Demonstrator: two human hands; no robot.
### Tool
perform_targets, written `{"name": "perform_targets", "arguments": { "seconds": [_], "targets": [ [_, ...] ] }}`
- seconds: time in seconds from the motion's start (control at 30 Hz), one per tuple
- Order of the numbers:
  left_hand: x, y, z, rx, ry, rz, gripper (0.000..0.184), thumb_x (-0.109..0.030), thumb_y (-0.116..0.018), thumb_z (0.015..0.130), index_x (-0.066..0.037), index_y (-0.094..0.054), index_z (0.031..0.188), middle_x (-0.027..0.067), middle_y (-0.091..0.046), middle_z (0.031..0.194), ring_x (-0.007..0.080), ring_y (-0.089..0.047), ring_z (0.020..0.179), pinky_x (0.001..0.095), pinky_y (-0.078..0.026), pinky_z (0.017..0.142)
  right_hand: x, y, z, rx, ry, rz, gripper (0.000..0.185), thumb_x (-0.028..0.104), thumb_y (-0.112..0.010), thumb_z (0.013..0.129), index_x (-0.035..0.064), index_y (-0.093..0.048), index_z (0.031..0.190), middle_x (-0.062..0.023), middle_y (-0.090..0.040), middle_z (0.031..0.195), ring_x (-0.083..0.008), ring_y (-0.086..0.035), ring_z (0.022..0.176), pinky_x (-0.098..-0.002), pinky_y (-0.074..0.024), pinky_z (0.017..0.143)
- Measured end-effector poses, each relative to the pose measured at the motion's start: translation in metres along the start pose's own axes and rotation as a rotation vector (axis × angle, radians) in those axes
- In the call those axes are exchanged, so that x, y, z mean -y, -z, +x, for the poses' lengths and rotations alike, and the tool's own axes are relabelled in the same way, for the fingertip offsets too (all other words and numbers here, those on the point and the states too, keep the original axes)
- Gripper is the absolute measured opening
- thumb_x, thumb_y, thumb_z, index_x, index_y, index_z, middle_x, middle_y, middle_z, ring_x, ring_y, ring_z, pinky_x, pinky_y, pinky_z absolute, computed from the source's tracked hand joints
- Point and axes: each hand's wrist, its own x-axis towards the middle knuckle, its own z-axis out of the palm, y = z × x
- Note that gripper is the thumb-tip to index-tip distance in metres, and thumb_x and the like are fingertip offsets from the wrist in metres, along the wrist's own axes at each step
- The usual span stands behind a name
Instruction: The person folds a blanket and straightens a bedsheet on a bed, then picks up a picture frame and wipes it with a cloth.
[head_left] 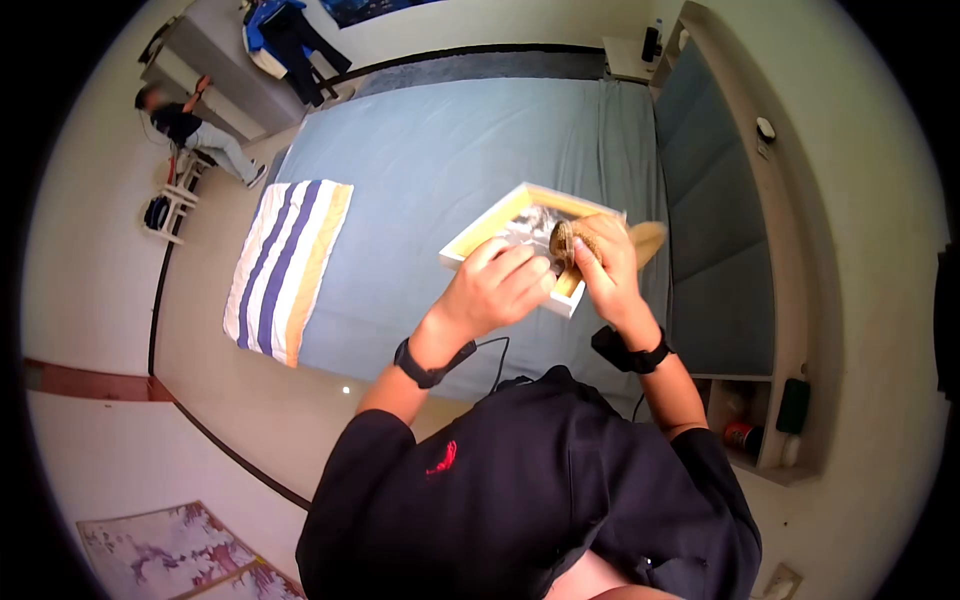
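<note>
A shallow box [487, 222] with white outer sides and yellow inner walls lies open in front of me. Its inside shows a shiny silvery surface. My right hand [612, 268] is closed around a small round brown-gold thing with a textured surface [562, 242], over the box's right part. My left hand [497, 287] hovers at the box's near left side, its fingers curled in; whatever they hold, if anything, is hidden. Behind my right hand a tan, rounded, blurred thing [650, 240] sticks out; its kind is unclear.
Under the box spreads a bed with a blue-grey sheet [420, 150]. A striped folded cloth [288, 270] lies on its left edge. The padded headboard [710, 210] and a shelf [735, 425] stand at right. Another person [190, 130] sits at the far left by a cabinet.
</note>
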Motion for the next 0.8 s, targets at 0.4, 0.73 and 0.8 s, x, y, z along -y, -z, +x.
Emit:
{"name": "perform_targets", "arguments": {
  "seconds": [0.4,0.73,0.8],
  "targets": [
    [-0.058,-0.059,-0.046,0.068,0.29,-0.294,0.028,-0.01,-0.053,0.072,-0.016,-0.036,0.094,0.0052,-0.044,0.076,0.0229,-0.048,0.07,0.0346,-0.042,0.053,-0.009,-0.033,-0.065,-0.246,-0.197,0.109,0.019,0.006,-0.052,0.068,-0.0006,-0.043,0.053,-0.0084,-0.037,0.052,-0.0234,-0.038,0.053,-0.0338,-0.0281,0.055],
    [-0.044,-0.053,-0.032,0.042,0.143,-0.158,0.026,-0.014,-0.058,0.067,-0.022,-0.049,0.09,-0.0032,-0.042,0.065,0.0126,-0.047,0.06,0.0245,-0.039,0.046,-0.035,-0.013,-0.084,-0.484,-0.484,0.733,0.025,0.015,-0.037,0.075,-0.0015,-0.041,0.057,-0.0065,-0.042,0.059,-0.0151,-0.037,0.055,-0.0284,-0.0298,0.053],
    [-0.036,-0.052,-0.036,0.057,0.114,-0.156,0.023,-0.014,-0.058,0.066,-0.021,-0.051,0.086,-0.0037,-0.042,0.064,0.012,-0.047,0.06,0.0249,-0.039,0.046,-0.046,-0.001,-0.09,-0.566,-0.427,0.951,0.025,0.017,-0.036,0.076,-0.0003,-0.044,0.061,-0.0066,-0.044,0.059,-0.015,-0.04,0.056,-0.0276,-0.0321,0.054]
  ]
}}
